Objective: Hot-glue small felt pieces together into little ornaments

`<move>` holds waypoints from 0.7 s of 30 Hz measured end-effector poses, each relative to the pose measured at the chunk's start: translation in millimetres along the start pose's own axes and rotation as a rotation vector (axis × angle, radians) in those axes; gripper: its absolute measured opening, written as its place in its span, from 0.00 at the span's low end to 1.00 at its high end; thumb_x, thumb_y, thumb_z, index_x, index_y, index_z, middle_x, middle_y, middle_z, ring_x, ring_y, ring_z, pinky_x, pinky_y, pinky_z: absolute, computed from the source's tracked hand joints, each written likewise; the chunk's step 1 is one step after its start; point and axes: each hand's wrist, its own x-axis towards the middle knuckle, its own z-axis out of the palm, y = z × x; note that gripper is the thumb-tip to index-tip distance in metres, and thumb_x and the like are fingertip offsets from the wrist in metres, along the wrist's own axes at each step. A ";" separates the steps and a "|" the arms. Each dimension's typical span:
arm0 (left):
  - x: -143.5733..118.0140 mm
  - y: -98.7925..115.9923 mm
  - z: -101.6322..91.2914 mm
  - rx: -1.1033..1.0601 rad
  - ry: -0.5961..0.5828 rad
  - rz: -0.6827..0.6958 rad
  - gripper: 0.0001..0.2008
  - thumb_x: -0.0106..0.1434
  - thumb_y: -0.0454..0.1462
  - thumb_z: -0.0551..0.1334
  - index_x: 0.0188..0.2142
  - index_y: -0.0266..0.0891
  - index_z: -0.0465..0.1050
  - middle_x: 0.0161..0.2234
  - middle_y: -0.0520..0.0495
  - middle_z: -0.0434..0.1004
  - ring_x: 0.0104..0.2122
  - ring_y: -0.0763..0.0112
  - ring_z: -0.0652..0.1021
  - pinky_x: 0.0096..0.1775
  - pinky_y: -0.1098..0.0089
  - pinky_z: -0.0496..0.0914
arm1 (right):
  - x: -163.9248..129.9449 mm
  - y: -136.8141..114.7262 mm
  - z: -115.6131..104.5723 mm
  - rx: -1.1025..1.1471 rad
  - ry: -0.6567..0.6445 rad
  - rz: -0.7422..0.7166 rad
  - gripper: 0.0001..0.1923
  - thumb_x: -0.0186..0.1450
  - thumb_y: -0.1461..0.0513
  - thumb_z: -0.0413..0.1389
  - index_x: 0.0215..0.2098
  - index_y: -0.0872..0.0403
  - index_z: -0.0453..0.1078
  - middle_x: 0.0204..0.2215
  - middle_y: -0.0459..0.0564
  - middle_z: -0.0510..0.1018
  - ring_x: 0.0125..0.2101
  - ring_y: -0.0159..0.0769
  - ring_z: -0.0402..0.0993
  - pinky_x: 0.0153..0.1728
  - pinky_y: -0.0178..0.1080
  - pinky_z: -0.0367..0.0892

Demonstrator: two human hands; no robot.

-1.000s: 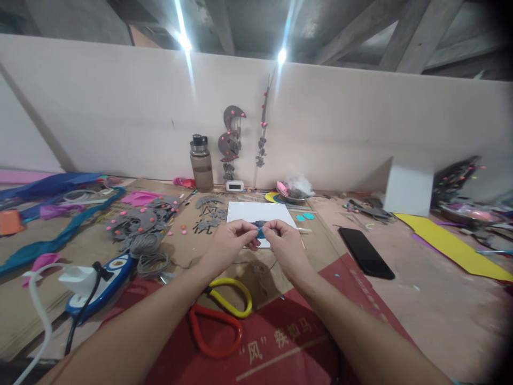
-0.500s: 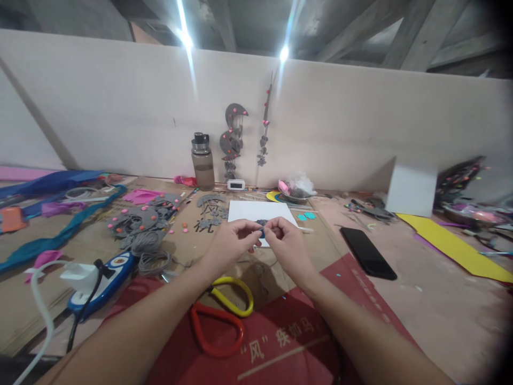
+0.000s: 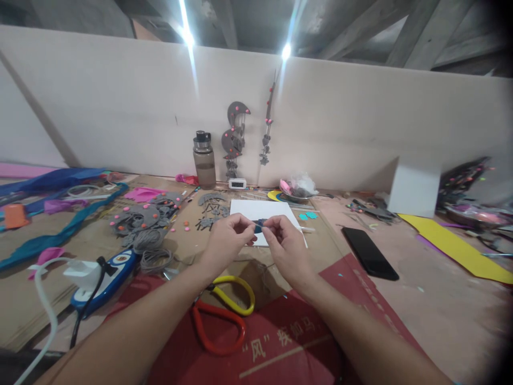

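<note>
Teal scrap (image 3: 258,228), small and dark blue-green, sits pinched between the two hands above the near edge of a white sheet (image 3: 264,212) on the desk (image 3: 420,299). Only a sliver of it shows between the fingertips, so its outline cannot be made out.

The left hand (image 3: 226,239) comes in from the lower left with the forearm stretched long and low over the desk, knuckles up, fingers curled inward; its grip is narrow, thumb and forefinger closed on the left end of the scrap. The right hand (image 3: 286,247) mirrors it from the lower right, wrist slightly raised, its grip likewise tight on the scrap's right end. The two sets of fingertips all but touch.

Under the wrists lie large scissors with a yellow loop (image 3: 236,291) and a red loop (image 3: 218,329), resting partly on a red cloth (image 3: 288,342) printed with pale characters. To the left of the left grip spreads a heap of grey felt cutouts (image 3: 146,219) with pink dots, and nearer the person a blue and white tool (image 3: 108,275) with a black cord. To the right of the right grip the desk is more open, with a black phone (image 3: 371,245) lying flat, well apart. Beyond the grips stands a dark bottle (image 3: 203,160) against the pale wall.
</note>
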 end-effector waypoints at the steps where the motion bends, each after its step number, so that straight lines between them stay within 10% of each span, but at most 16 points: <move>1: -0.1 -0.6 0.1 0.000 0.005 0.005 0.08 0.56 0.39 0.61 0.28 0.35 0.70 0.22 0.49 0.75 0.24 0.72 0.76 0.29 0.72 0.71 | -0.4 -0.5 0.7 0.007 -0.001 0.003 0.05 0.63 0.59 0.50 0.34 0.53 0.64 0.29 0.47 0.69 0.29 0.32 0.65 0.30 0.36 0.60; 21: -2.1 1.1 3.0 -0.103 -0.042 0.005 0.09 0.56 0.39 0.62 0.29 0.34 0.71 0.22 0.49 0.74 0.24 0.72 0.75 0.30 0.71 0.71 | 5.6 -0.3 0.8 0.147 0.005 0.164 0.07 0.58 0.58 0.53 0.31 0.54 0.69 0.25 0.46 0.71 0.25 0.31 0.62 0.26 0.34 0.57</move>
